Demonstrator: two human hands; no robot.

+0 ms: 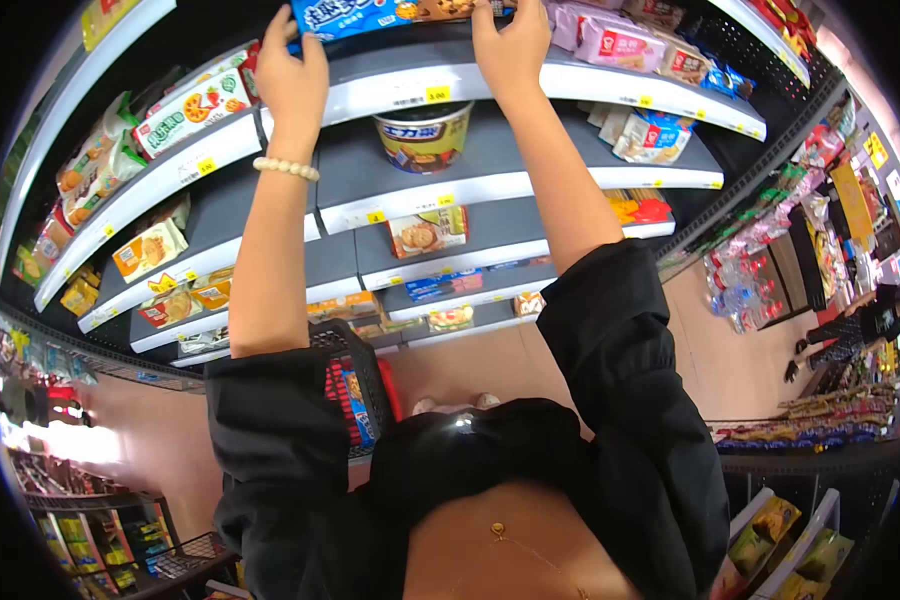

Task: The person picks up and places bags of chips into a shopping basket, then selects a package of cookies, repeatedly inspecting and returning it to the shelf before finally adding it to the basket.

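Observation:
A long blue cookie packet (385,17), printed with chocolate-chip cookies, is at the top of the view, partly cut off by the frame edge. My left hand (295,75), with a beaded bracelet at the wrist, grips its left end. At the other end, the fingers of my right hand (511,48) close on the packet. It is just above the edge of an upper shelf (370,97). Pink wafer packets (618,45) lie to the right of my right hand, and a white box with fruit pictures (195,105) sits left of my left hand.
One shelf down stands a round tub (423,140); a cookie packet (428,232) lies below it. Under my left arm is a shopping basket (375,385) with a blue packet (358,408) inside. Bottled drinks (742,292) and another person (855,325) are at the right.

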